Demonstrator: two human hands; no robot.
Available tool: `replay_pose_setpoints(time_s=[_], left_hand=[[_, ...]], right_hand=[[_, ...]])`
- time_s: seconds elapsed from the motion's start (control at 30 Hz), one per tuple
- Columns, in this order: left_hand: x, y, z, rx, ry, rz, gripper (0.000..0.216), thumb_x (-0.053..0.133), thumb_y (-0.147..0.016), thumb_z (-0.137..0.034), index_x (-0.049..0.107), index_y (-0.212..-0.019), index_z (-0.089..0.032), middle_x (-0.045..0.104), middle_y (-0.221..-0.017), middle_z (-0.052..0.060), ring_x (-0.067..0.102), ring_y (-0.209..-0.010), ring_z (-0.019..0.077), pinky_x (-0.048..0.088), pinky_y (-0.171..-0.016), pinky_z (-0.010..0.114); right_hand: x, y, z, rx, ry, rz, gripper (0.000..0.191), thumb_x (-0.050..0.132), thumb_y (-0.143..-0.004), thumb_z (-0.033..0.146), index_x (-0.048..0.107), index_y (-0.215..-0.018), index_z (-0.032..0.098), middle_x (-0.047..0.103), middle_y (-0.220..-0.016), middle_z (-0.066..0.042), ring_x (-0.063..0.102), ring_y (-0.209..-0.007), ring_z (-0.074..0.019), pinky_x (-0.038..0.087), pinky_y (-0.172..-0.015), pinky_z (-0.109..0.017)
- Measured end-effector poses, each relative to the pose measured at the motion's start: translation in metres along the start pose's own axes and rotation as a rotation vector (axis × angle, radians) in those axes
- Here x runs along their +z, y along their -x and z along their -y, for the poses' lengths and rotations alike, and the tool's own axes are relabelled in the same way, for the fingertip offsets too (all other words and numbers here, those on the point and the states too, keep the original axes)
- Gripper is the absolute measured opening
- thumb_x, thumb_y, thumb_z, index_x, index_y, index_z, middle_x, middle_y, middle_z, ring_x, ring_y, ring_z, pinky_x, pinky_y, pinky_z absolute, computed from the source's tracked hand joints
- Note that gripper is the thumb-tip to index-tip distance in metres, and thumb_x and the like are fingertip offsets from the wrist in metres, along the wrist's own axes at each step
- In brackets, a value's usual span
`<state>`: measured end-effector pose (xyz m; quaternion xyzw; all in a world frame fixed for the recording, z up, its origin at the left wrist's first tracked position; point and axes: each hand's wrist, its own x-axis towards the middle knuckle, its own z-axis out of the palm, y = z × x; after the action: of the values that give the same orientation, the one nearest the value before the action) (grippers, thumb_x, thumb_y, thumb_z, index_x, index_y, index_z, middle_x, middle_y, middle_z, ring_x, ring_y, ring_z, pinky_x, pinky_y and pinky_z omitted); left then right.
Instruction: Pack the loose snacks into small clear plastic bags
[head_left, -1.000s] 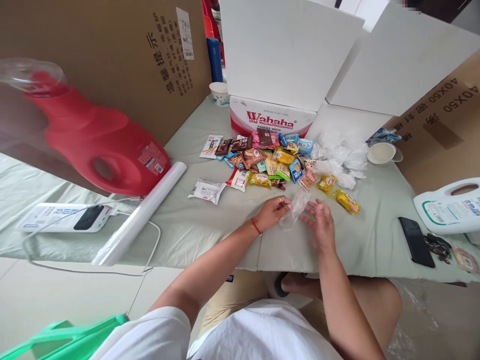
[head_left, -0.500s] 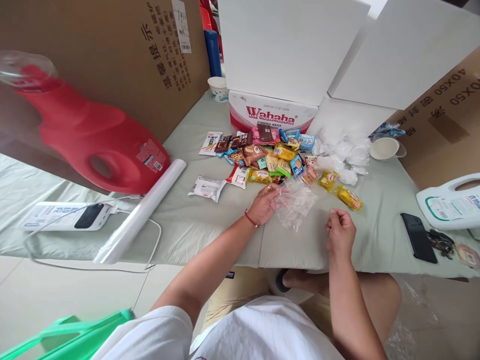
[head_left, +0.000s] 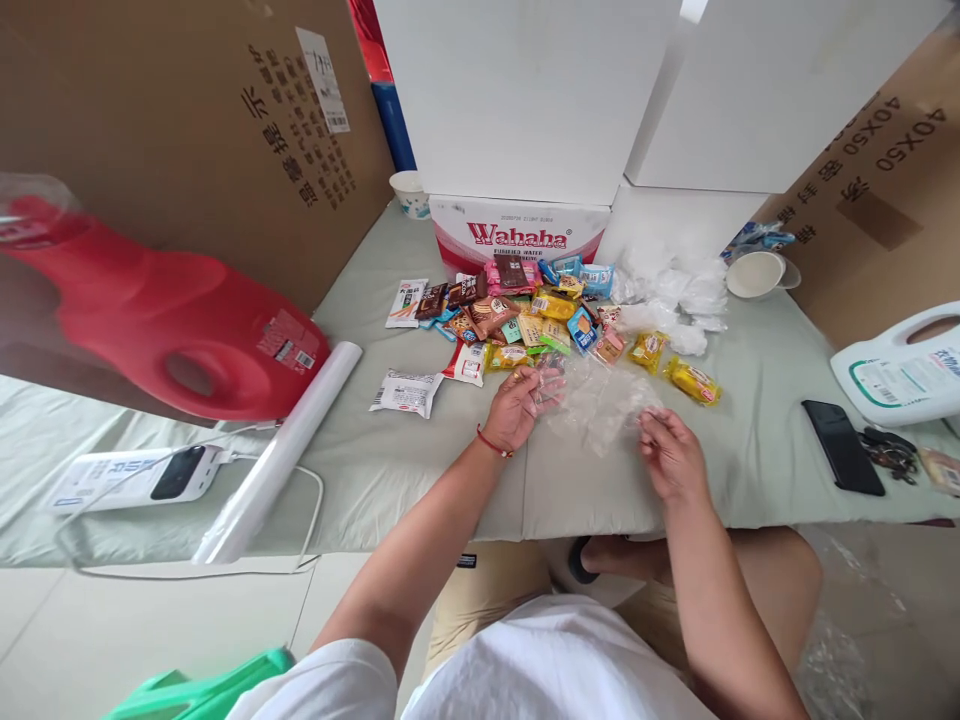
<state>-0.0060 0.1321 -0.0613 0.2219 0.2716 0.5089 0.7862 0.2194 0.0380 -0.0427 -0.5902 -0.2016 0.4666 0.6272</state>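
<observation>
A thin clear plastic bag (head_left: 596,405) is stretched between my two hands, just above the cloth in front of the snack pile. My left hand (head_left: 517,405), with a red cord at its wrist, pinches the bag's left side, fingers closed. The bag's right edge is gripped between thumb and fingers of my right hand (head_left: 669,448). Beyond the bag lies a heap of wrapped snacks (head_left: 491,315) in brown, yellow, blue and pink packets. Two yellow-wrapped cakes (head_left: 693,381) sit near my right hand. A white packet (head_left: 406,393) lies to the left, apart from the heap.
Crumpled clear bags (head_left: 671,290) lie right of the heap, beside a paper cup (head_left: 754,275). A Wahaha carton (head_left: 517,225) stands behind. At left are a red detergent jug (head_left: 187,330), a plastic roll (head_left: 281,455) and a power bank (head_left: 127,478); at right, a phone (head_left: 843,447) and white jug (head_left: 900,370).
My right hand has moved up and left and taken hold of the bag's right edge. The bag now spreads wider between both hands. The camera view has shifted slightly.
</observation>
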Motion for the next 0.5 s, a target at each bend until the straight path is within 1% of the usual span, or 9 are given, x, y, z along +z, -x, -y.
replay_pose_setpoints(time_s=[0.07, 0.13, 0.17, 0.23, 0.3, 0.33, 0.4, 0.47, 0.5], left_hand=[[0.0, -0.002, -0.001, 0.007, -0.005, -0.033, 0.043, 0.09, -0.07, -0.035, 0.052, -0.085, -0.021, 0.074, -0.108, 0.003, 0.075, -0.095, 0.0219, 0.062, -0.086, 0.041], [0.002, -0.003, 0.002, 0.013, -0.034, -0.058, 0.046, 0.09, -0.069, -0.038, 0.05, -0.086, -0.022, 0.073, -0.106, 0.001, 0.074, -0.088, 0.0192, 0.063, -0.081, 0.038], [0.003, -0.004, 0.004, 0.009, -0.057, -0.064, 0.047, 0.09, -0.07, -0.04, 0.049, -0.087, -0.022, 0.072, -0.105, 0.001, 0.074, -0.086, 0.0182, 0.064, -0.078, 0.037], [0.004, -0.004, 0.009, -0.008, -0.11, -0.064, 0.049, 0.088, -0.071, -0.045, 0.049, -0.088, -0.022, 0.071, -0.105, 0.0, 0.073, -0.085, 0.0172, 0.063, -0.075, 0.034], [0.005, -0.002, 0.012, -0.029, -0.152, -0.054, 0.052, 0.088, -0.07, -0.05, 0.048, -0.089, -0.023, 0.07, -0.106, 0.0, 0.074, -0.084, 0.0175, 0.062, -0.072, 0.032], [0.006, -0.001, 0.013, -0.038, -0.166, -0.048, 0.054, 0.089, -0.068, -0.052, 0.048, -0.09, -0.023, 0.07, -0.106, 0.001, 0.074, -0.084, 0.018, 0.062, -0.071, 0.031], [0.006, 0.001, 0.013, -0.048, -0.19, -0.031, 0.058, 0.089, -0.067, -0.056, 0.048, -0.091, -0.023, 0.071, -0.105, 0.001, 0.075, -0.085, 0.019, 0.061, -0.069, 0.03], [0.005, 0.004, 0.014, -0.055, -0.206, -0.005, 0.059, 0.088, -0.069, -0.059, 0.047, -0.091, -0.023, 0.071, -0.104, 0.002, 0.075, -0.085, 0.0198, 0.061, -0.071, 0.032], [0.004, 0.005, 0.015, -0.056, -0.214, 0.012, 0.059, 0.088, -0.069, -0.058, 0.046, -0.092, -0.023, 0.071, -0.105, 0.002, 0.075, -0.086, 0.02, 0.061, -0.073, 0.034]], right_hand=[[-0.038, 0.005, 0.002, -0.014, 0.061, -0.057, 0.051, 0.097, -0.052, 0.041, 0.065, -0.086, 0.021, 0.063, -0.078, 0.003, 0.047, -0.057, -0.006, 0.034, -0.043, -0.016], [-0.072, 0.009, 0.003, -0.04, 0.191, -0.1, 0.051, 0.095, -0.055, 0.047, 0.066, -0.086, 0.021, 0.062, -0.075, 0.001, 0.048, -0.057, -0.0084, 0.035, -0.043, -0.018], [-0.085, 0.012, 0.003, -0.079, 0.282, -0.143, 0.051, 0.093, -0.056, 0.051, 0.066, -0.087, 0.02, 0.062, -0.075, 0.0, 0.049, -0.058, -0.01, 0.037, -0.045, -0.02], [-0.099, 0.018, 0.005, -0.24, 0.484, -0.284, 0.048, 0.087, -0.065, 0.055, 0.068, -0.092, 0.02, 0.064, -0.078, -0.002, 0.053, -0.063, -0.0137, 0.044, -0.052, -0.026], [-0.092, 0.025, 0.007, -0.46, 0.635, -0.393, 0.04, 0.078, -0.079, 0.054, 0.068, -0.097, 0.02, 0.067, -0.085, -0.005, 0.059, -0.073, -0.0173, 0.05, -0.065, -0.031], [-0.082, 0.028, 0.008, -0.552, 0.69, -0.378, 0.035, 0.072, -0.086, 0.052, 0.069, -0.098, 0.02, 0.068, -0.088, -0.006, 0.061, -0.077, -0.0186, 0.051, -0.071, -0.033], [-0.052, 0.031, 0.004, -0.675, 0.793, -0.193, 0.03, 0.064, -0.093, 0.05, 0.07, -0.102, 0.021, 0.07, -0.095, -0.008, 0.063, -0.085, -0.0213, 0.052, -0.079, -0.036], [-0.018, 0.026, -0.007, -0.75, 0.94, 0.073, 0.031, 0.064, -0.093, 0.05, 0.071, -0.107, 0.023, 0.071, -0.106, -0.01, 0.063, -0.096, -0.0257, 0.052, -0.084, -0.039], [-0.004, 0.021, -0.014, -0.778, 1.014, 0.154, 0.032, 0.064, -0.093, 0.049, 0.072, -0.109, 0.023, 0.071, -0.11, -0.012, 0.061, -0.103, -0.0286, 0.051, -0.088, -0.042]])
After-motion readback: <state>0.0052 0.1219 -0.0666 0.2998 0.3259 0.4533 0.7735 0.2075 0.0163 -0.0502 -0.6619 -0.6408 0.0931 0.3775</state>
